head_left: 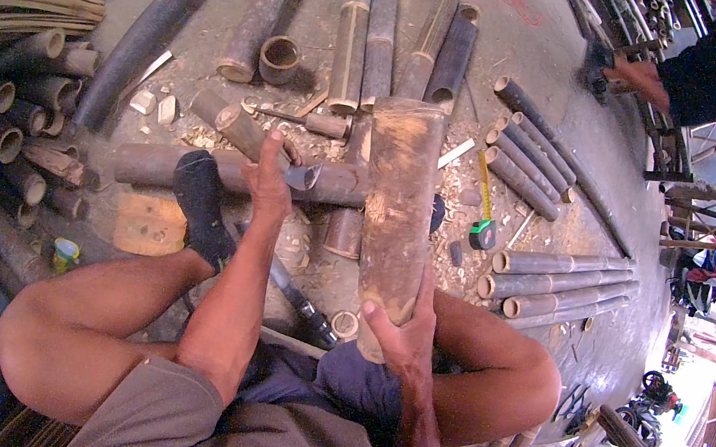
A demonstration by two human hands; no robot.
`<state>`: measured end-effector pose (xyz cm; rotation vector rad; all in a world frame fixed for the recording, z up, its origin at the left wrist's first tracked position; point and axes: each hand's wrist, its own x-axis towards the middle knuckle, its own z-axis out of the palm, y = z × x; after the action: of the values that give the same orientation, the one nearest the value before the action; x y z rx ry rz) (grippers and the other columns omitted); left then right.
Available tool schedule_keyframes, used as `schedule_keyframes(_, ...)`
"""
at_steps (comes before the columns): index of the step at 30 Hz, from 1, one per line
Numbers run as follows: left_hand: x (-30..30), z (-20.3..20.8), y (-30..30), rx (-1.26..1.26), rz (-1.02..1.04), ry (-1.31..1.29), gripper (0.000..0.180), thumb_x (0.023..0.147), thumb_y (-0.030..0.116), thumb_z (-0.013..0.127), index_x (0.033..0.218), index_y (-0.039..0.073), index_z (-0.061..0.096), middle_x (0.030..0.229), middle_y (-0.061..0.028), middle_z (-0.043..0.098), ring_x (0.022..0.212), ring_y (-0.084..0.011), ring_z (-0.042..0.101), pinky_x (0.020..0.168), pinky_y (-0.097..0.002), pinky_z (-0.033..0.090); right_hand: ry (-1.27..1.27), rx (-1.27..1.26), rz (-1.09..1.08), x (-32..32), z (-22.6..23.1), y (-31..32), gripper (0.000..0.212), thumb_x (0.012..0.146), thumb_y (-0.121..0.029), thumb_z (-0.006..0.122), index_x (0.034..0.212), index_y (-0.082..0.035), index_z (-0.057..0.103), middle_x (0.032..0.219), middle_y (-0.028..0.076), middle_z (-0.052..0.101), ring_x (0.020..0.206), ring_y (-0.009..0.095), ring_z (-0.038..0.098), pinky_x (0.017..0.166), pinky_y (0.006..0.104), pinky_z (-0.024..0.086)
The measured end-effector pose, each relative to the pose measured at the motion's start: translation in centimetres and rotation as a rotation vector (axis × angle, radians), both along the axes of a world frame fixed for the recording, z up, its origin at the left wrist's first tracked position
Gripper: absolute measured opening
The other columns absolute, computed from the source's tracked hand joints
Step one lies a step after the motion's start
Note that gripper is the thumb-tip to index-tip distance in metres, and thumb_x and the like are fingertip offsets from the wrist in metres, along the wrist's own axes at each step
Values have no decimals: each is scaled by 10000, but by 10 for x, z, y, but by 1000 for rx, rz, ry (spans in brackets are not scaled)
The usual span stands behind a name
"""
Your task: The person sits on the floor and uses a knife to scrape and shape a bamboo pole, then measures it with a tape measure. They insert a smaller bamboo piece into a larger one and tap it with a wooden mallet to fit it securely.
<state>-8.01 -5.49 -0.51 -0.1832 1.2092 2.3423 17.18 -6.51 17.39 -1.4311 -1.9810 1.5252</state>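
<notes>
My right hand (pixel 404 332) is closed round the lower part of a thick bamboo section (pixel 397 202), thumb on its front. The section stands tilted, its lower end at my lap and its upper end scraped pale and fibrous. My left hand (pixel 270 177) is closed on a tool with a thick round wooden handle (pixel 242 130); a short metal blade (pixel 302 176) shows beside the fingers. Part of the grip is hidden. Below the tool lies a dark bamboo pole (pixel 148 166), crossways on the floor. A chisel-like tool (pixel 325 126) with a wooden handle lies just beyond.
Bamboo poles (pixel 366 29) lie ahead, with shorter lengths (pixel 558 283) at right and a stack (pixel 4 137) at left. A tape measure (pixel 482 234) lies extended among shavings. A power tool (pixel 301 304) rests between my legs. Another person (pixel 704 79) is at far right.
</notes>
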Motion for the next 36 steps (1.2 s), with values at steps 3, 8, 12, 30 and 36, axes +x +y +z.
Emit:
schedule_keyframes(3, 3, -2, -2, -90, 2, 94, 295, 917, 296, 716, 821, 45, 596, 728, -48, 609, 642, -156, 579, 634, -328, 476, -72, -31, 8, -4, 4, 1, 989, 816, -175, 799, 1599, 17, 227, 1438, 205, 537, 1311, 288, 546, 1135, 396, 406)
schedule_keyframes(8, 8, -9, -7, -146, -43, 170, 207, 928, 198, 707, 809, 48, 627, 745, -15, 626, 666, -115, 575, 648, -303, 464, -145, 25, 93, -15, 15, 6, 1032, 801, -209, 816, 1606, 16, 210, 1474, 244, 510, 1340, 324, 538, 1140, 409, 406)
schedule_keyframes(12, 8, -7, -10, -154, -17, 122, 157, 920, 138, 702, 816, 49, 626, 751, -11, 629, 673, -121, 590, 642, -299, 477, -176, 136, 183, -36, 29, 17, 1063, 786, -231, 824, 1613, 8, 202, 1504, 266, 485, 1378, 330, 515, 1152, 414, 396)
schedule_keyframes(30, 13, -62, -22, -382, -122, 387, 350, 890, 159, 731, 1182, -1, 622, 1142, -86, 708, 1076, -231, 649, 967, -402, 488, -255, 1175, 1140, -232, 160, 57, 896, 794, -460, 795, 1563, -292, 368, 801, 179, 684, 711, 368, 709, 565, 491, 548)
schedule_keyframes(36, 2, -71, -16, -434, -121, 503, 310, 898, 148, 707, 1162, 0, 641, 1141, -89, 707, 1060, -237, 651, 969, -399, 487, 422, 1056, 934, -249, 147, 52, 923, 762, -379, 827, 1560, -237, 385, 855, 178, 715, 816, 427, 716, 684, 496, 575)
